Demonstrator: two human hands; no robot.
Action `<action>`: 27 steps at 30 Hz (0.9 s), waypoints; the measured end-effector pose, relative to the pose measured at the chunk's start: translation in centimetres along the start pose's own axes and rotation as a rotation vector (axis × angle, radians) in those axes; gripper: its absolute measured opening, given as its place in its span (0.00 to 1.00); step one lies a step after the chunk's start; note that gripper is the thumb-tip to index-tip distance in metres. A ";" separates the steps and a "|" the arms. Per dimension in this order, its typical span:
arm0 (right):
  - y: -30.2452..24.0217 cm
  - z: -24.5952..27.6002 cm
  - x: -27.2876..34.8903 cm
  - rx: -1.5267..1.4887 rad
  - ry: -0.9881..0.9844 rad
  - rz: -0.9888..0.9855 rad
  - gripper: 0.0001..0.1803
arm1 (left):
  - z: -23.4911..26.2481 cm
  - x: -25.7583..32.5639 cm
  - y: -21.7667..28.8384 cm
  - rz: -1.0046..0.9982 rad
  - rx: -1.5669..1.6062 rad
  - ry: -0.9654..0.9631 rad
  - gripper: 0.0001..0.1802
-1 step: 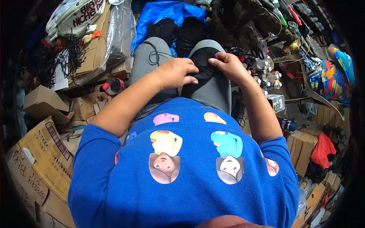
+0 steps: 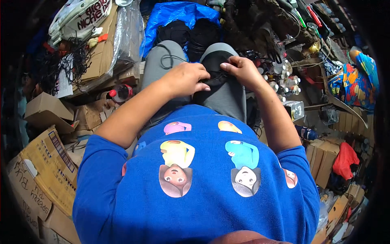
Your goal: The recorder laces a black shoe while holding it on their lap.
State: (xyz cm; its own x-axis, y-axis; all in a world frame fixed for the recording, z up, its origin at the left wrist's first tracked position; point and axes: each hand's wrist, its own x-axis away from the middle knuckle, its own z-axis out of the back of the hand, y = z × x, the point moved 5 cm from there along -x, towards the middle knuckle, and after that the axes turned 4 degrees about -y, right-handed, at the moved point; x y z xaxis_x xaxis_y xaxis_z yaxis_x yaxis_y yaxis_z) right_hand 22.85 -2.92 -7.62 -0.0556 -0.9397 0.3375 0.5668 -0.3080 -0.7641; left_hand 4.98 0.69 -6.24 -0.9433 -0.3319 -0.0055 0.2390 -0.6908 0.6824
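On my right thigh rests a black, smooth-looking flap-like piece (image 2: 214, 61) with a rounded far end; its exact kind is unclear. My right hand (image 2: 240, 71) pinches its right edge between thumb and fingers. At its left side is my left hand (image 2: 189, 79), with curled fingers and the thumb a little below them; what lies between them is hidden. Thin black cord (image 2: 166, 60) loops over my left knee and passes out of sight behind the left hand. Thin dark strands also show at the piece's near edge, between both hands.
Beyond my knees, two dark bundles (image 2: 174, 30) lie by a blue plastic sheet (image 2: 172, 10). Cardboard boxes (image 2: 48, 107) and a red-capped bottle (image 2: 120, 93) are at left. Small white-capped bottles (image 2: 290, 81) crowd the right, with a red plastic bag (image 2: 345, 160) farther out.
My right thumb and the black piece have shifted very slightly left. The cord loop on my left knee has changed shape a little. Both hands keep nearly the same pose.
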 end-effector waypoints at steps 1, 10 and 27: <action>-0.9 -0.1 0.5 0.051 0.107 0.095 0.19 | 0.4 0.5 -0.2 -0.031 0.009 0.053 0.17; -5.0 0.6 5.2 0.535 0.370 0.647 0.06 | 1.4 -2.1 -2.3 0.043 0.022 0.191 0.09; -4.1 -2.3 7.4 0.632 0.387 0.537 0.18 | 6.0 4.4 -0.1 0.223 0.204 0.309 0.18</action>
State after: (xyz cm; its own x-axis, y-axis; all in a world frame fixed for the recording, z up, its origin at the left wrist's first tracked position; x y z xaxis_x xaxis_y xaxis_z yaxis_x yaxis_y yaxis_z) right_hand 18.21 -8.98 -3.19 0.1380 -0.9526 -0.2711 0.9342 0.2161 -0.2839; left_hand -0.52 3.13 -1.93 -0.7530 -0.6569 -0.0386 0.3499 -0.4493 0.8220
